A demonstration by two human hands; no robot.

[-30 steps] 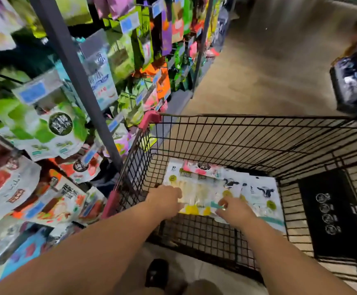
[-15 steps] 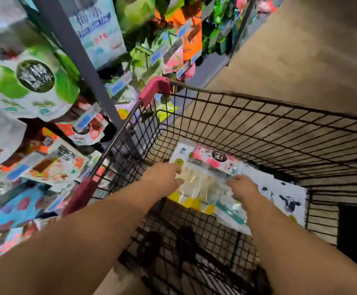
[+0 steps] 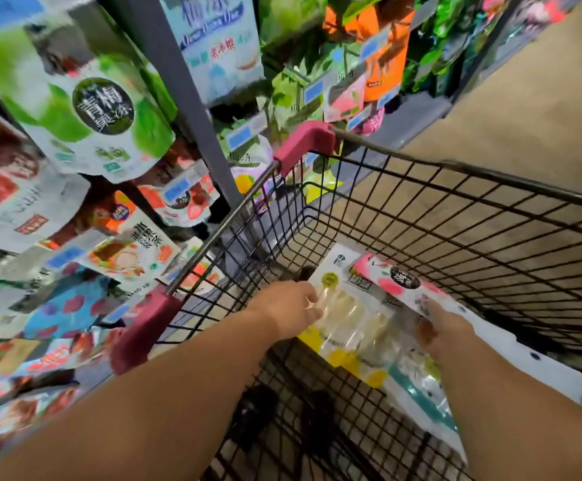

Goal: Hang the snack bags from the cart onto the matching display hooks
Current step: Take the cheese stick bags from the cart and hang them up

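The display rack [image 3: 185,98] has loomed closer on your left and the cart [image 3: 305,142] fills the view now, so you've leaned right in. The yellow-trimmed snack bag [image 3: 348,321] is still down in the cart, with the pink bag [image 3: 400,282] overlapping its far corner. Your left hand [image 3: 287,310] has its fingers clamped on the bag's edge. Your right hand [image 3: 445,331] has slipped its fingers under the pink bag, so can't tell the grip. Pickup's starting, nothing hung yet.

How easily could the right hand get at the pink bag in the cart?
Probably yes: the right hand touches the pink bag, which lies uncovered atop the pile in the open cart.
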